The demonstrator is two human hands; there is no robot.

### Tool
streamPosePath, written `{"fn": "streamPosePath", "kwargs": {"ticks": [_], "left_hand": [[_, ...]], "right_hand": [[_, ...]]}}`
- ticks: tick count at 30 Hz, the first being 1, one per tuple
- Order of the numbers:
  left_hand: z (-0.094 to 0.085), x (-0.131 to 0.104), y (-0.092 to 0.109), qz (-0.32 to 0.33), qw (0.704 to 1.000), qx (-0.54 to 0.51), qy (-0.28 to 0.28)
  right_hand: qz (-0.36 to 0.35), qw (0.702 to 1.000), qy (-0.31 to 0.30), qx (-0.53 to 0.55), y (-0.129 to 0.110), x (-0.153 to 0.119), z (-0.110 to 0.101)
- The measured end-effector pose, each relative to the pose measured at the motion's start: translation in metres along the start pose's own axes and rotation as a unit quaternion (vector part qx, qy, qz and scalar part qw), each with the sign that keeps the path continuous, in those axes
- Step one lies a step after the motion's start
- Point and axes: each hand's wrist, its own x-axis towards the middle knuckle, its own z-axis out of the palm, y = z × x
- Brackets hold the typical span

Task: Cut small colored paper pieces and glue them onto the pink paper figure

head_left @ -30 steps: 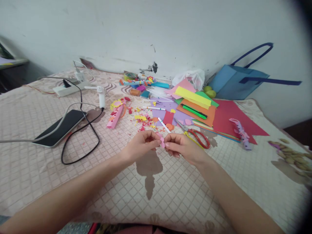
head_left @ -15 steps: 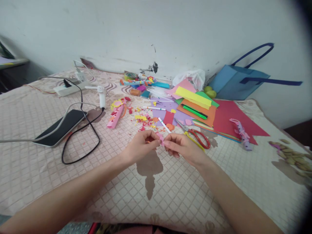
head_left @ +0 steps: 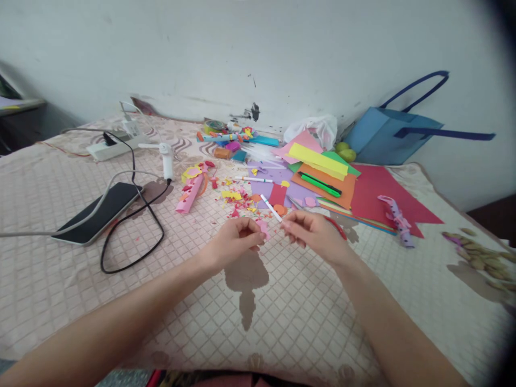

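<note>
My left hand [head_left: 241,236] pinches a small pink paper piece [head_left: 263,228] between thumb and fingers above the patterned cloth. To its right, my right hand [head_left: 308,232] is closed, with its fingertips at the lower end of a white pen [head_left: 271,208]; whether it grips the pen or something smaller cannot be made out. Red-handled scissors [head_left: 337,228] lie partly hidden behind my right hand. Coloured paper scraps [head_left: 237,198] are scattered beyond my left hand, beside purple paper [head_left: 260,186].
Stacked coloured sheets [head_left: 387,193], a green cutter [head_left: 320,184] and a blue bag [head_left: 397,134] stand or lie at the right. A pink paper roll [head_left: 190,194], a black tablet [head_left: 99,214] and looping cables are at the left.
My right hand has moved right, away from my left hand and the pink piece, and now covers more of the scissors. My left hand still has the pink piece.
</note>
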Motion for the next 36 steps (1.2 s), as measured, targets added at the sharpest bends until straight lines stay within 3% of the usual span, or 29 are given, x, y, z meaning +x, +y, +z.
{"fn": "streamPosePath", "kwargs": {"ticks": [3, 5, 7, 11, 19, 22, 26, 29, 33, 36], "left_hand": [[0.000, -0.001, 0.000, 0.000, 0.999, -0.043, 0.008], [0.000, 0.000, -0.002, 0.008, 0.998, -0.066, 0.010], [0.000, 0.000, -0.003, 0.015, 0.996, -0.083, 0.009], [-0.002, 0.002, -0.004, 0.025, 0.994, -0.106, 0.010], [-0.008, 0.008, -0.005, 0.040, 0.987, -0.149, 0.035], [-0.010, 0.009, -0.006, 0.048, 0.983, -0.170, 0.049], [-0.012, 0.009, -0.005, 0.065, 0.978, -0.193, 0.047], [-0.013, 0.008, -0.004, 0.073, 0.976, -0.201, 0.043], [-0.014, 0.009, -0.002, 0.083, 0.971, -0.220, 0.032], [-0.017, 0.009, 0.000, 0.094, 0.968, -0.230, 0.029]], "right_hand": [[-0.019, 0.970, 0.144, -0.195, 0.016, 0.002, -0.032], [0.026, 0.930, 0.176, -0.321, 0.030, 0.002, -0.050], [0.047, 0.908, 0.172, -0.380, 0.044, 0.001, -0.064], [0.042, 0.910, 0.135, -0.389, 0.066, 0.001, -0.072], [0.112, 0.887, 0.119, -0.433, 0.070, 0.004, -0.070], [0.128, 0.912, 0.135, -0.367, 0.071, 0.003, -0.075], [0.092, 0.981, 0.134, -0.103, 0.061, 0.000, -0.078], [0.064, 0.989, 0.129, 0.040, 0.041, -0.003, -0.065], [0.025, 0.997, 0.053, 0.042, 0.011, -0.012, -0.029], [0.038, 0.999, -0.021, 0.029, -0.002, -0.020, -0.006]]}}
